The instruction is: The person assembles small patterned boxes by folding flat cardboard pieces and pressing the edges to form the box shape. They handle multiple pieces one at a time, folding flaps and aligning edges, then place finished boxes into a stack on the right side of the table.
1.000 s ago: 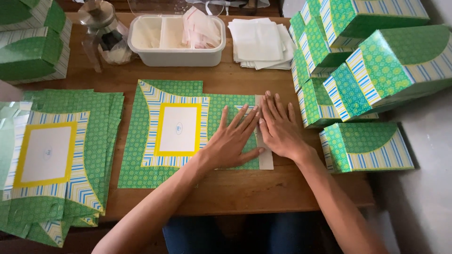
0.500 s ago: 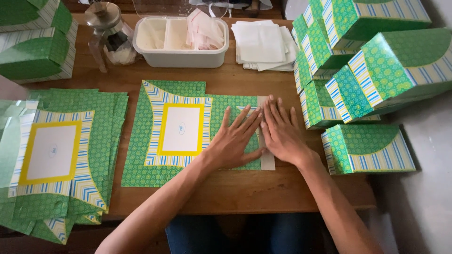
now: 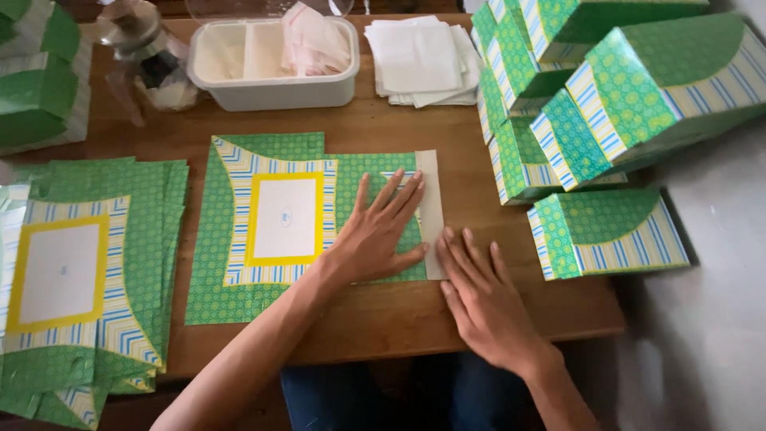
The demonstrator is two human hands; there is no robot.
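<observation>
Your spread left hand (image 3: 379, 235) pins the flat green patterned cardboard sheet (image 3: 263, 219); your flat right hand (image 3: 483, 299) could skew its pale edge flap (image 3: 432, 215)

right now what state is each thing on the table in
flat green sheet: unfolded, lying flat, white strip at its right edge
left hand: open, palm down on the sheet
right hand: open, flat on the wood beside the strip
sheet stack: flat, piled
green boxes: folded up, stacked
white tub: open
</observation>
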